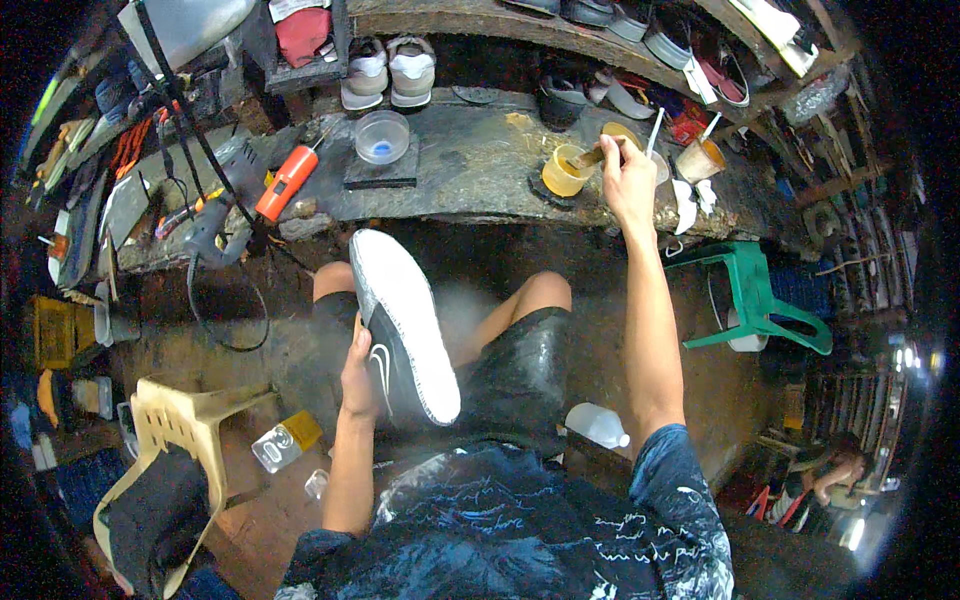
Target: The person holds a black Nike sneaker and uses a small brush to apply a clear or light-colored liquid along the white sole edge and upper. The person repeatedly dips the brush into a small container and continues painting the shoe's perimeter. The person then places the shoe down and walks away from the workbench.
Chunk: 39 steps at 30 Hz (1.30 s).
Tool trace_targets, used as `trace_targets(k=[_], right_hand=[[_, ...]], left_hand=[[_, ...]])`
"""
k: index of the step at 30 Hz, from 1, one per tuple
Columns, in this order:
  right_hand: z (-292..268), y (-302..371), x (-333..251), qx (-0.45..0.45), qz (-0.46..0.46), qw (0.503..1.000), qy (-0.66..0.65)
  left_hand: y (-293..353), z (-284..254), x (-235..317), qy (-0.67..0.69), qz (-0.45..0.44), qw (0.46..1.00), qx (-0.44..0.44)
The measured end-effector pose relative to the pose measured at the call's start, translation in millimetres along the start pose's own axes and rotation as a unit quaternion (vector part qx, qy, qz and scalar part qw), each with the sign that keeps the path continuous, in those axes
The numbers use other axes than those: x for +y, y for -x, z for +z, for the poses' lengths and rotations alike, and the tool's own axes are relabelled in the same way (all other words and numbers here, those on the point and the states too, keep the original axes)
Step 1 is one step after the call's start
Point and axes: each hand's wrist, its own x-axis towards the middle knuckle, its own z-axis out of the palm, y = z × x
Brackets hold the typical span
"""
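My left hand (358,372) is closed round the side of a black sneaker (408,318), its white sole turned up, over my lap. Out over the workbench, my right hand (628,182) pinches a flat brown stick or brush (588,158). Its far end reaches the mouth of a small tub (565,182) of yellowish stuff. Whether the tip has bristles I cannot see. Beside that hand stands a cup (700,160) with a white stick in it, and white scraps (685,205) lie at the bench edge.
On the workbench (450,165) are an orange-handled tool (287,183) and a clear round container (382,137). A pair of light sneakers (410,72) stands behind. Plastic chairs flank me, green (755,300) and beige (185,410). A white jug (597,425) lies at my right.
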Motion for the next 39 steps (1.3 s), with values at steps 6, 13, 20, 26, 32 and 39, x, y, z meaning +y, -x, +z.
trace_targets(k=[6,13,20,26,32,39], right_hand=[[2,-11,8,-0.04,0.021,0.999,0.025],[-19,10,32,0.073,0.217,0.92,-0.318],[-17,36,34,0.097,0.238,0.862,-0.436],[-27,44,49,-0.029,0.254,0.845,-0.469],[-23,61,22,-0.054,0.403,0.792,-0.456],[-45,111,-92,-0.086,0.263,0.729,-0.627]], left_hand=[[-3,10,15,-0.002,-0.003,1.0,0.02],[-21,23,28,-0.023,-0.013,0.999,0.034],[-27,49,40,-0.087,0.097,0.991,-0.023],[-21,54,56,-0.139,0.114,0.983,-0.029],[-18,69,63,-0.224,0.154,0.962,-0.02],[-19,84,61,-0.295,0.158,0.942,-0.028]])
